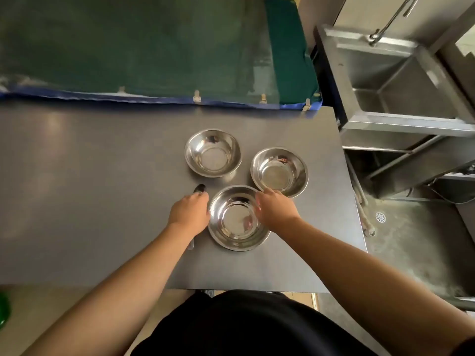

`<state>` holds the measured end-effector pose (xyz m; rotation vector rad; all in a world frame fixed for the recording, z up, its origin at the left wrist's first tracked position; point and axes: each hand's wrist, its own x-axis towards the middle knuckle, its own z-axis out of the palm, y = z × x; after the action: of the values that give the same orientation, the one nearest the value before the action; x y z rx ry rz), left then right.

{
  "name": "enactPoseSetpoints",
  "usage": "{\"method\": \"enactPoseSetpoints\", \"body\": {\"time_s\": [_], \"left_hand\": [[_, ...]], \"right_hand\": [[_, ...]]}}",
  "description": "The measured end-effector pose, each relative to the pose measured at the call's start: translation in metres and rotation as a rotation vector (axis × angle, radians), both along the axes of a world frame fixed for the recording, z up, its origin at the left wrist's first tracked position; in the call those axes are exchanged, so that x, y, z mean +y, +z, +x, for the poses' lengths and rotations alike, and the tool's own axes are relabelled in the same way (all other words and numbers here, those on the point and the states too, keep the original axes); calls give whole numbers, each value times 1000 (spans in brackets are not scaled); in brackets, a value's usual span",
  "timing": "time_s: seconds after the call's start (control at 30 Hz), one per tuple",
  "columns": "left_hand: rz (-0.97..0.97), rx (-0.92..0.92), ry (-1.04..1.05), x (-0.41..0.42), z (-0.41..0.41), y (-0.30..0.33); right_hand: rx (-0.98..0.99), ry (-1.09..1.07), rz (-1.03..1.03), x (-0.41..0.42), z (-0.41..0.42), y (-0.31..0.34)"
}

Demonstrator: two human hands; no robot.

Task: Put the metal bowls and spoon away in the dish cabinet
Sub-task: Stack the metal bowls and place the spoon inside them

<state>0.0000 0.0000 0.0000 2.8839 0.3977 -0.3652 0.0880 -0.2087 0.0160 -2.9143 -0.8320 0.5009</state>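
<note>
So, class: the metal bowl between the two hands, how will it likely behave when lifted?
The nearest bowl looks thin and polished, so probably light, stiff and a bit slippery. With the left hand and right hand at opposite rims, it should lift level.

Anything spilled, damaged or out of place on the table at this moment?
Nothing stands out. Three bowls stand upright and empty on the table: far, right, near. The left hand and right hand flank the near bowl. The spoon lies partly under the left hand.
</note>
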Motion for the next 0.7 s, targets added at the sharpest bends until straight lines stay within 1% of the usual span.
{"method": "enactPoseSetpoints", "body": {"time_s": [0.17,0.33,0.43,0.6,0.7], "left_hand": [[18,28,37,-11,-7,-7],[-20,44,73,-18,-10,-16],[-55,44,98,-20,-10,-20],[-108,49,136,-19,-9,-23],[-139,43,168,-15,-12,-23]], "right_hand": [[56,-59,-59,-14,-5,-10],[101,-119,-37,-21,-8,-20],[150,-151,-22,-23,-10,-26],[250,-284,60,-20,-14,-31],[277,-308,97,-16,-14,-30]]}}
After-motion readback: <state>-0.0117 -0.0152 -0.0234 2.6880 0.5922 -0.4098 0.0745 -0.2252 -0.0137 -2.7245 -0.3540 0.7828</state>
